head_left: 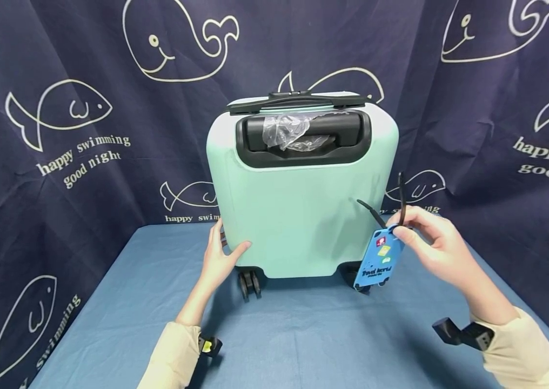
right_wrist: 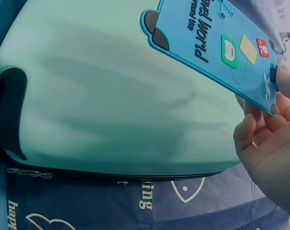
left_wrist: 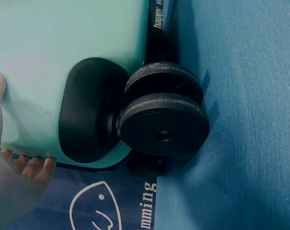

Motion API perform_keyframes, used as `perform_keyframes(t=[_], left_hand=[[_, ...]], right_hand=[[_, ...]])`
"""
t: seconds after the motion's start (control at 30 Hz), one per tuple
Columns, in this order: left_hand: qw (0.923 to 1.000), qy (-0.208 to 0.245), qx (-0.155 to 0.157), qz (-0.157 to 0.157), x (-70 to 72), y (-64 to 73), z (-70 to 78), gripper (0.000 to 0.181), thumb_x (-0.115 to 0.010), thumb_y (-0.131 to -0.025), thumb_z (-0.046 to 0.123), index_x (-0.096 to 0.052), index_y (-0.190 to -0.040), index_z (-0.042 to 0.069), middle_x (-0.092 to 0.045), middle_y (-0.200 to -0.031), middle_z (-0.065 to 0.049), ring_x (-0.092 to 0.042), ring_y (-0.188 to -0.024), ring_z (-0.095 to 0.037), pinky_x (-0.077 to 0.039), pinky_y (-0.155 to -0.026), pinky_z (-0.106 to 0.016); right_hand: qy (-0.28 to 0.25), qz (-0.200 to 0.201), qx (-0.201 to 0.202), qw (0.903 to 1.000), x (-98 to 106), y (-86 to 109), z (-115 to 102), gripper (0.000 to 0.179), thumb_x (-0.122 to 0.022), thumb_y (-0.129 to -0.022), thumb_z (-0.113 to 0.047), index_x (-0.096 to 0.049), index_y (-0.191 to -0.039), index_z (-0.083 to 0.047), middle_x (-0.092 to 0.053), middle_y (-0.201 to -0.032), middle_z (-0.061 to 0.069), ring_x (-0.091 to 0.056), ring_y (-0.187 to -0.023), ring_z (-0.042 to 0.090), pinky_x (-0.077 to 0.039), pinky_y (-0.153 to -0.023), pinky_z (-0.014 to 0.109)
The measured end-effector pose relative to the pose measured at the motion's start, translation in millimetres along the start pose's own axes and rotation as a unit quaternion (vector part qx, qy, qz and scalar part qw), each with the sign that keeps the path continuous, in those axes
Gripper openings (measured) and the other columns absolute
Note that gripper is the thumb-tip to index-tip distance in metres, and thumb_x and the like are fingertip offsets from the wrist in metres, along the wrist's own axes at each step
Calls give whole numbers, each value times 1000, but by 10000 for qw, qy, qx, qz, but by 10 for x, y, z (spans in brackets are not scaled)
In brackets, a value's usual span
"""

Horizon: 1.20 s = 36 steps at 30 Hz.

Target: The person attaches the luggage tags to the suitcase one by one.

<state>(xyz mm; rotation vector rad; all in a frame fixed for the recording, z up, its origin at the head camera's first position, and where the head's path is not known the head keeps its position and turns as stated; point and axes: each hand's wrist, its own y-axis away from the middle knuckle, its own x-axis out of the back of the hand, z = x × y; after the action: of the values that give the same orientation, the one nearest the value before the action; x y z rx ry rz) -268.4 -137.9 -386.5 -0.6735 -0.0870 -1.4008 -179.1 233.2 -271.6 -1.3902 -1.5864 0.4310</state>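
A mint-green suitcase stands upright on its wheels, its black handle partly wrapped in clear plastic. My left hand grips the suitcase's lower left edge, thumb on the front face and fingers round the side. In the left wrist view, those fingertips lie along the side near a black double wheel. My right hand pinches the top end of a blue luggage tag in front of the lower right corner. The tag's black strap is unfastened, with both ends sticking up.
Blue cloth covers the table under the suitcase. A dark blue curtain with white whale and fish drawings hangs close behind and at both sides. Along the suitcase's top runs a black carry handle.
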Motion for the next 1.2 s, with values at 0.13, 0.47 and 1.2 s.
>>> perform_keyframes(t=[0.13,0.47,1.2], left_hand=[[10000,1,-13,-10,1,3,-3,86,-60,-71,55,-10,-138,33,-26,-137,3,-38,-118,-19,-35,-97,-36],[10000,-77,53,-9,3,5,-16,87,-59,-71,57,-10,-138,32,-25,-138,3,-39,-117,-20,-36,-95,-38],[9999,-80,-73,75,-7,35,1,85,-59,-73,56,-12,-139,30,-27,-137,2,-41,-116,-21,-37,-94,-38]], right_hand=[[-408,98,129,9990,1,-38,-13,17,-51,-74,20,-55,-86,8,-60,-87,-1,-54,-79,7,-43,-72,11],[-866,187,179,9959,30,-169,-86,15,-45,-76,22,-50,-82,9,-61,-89,0,-57,-78,7,-43,-71,12],[-417,164,346,9984,81,-401,-206,5,-49,-79,15,-51,-82,11,-61,-88,0,-55,-70,7,-44,-64,12]])
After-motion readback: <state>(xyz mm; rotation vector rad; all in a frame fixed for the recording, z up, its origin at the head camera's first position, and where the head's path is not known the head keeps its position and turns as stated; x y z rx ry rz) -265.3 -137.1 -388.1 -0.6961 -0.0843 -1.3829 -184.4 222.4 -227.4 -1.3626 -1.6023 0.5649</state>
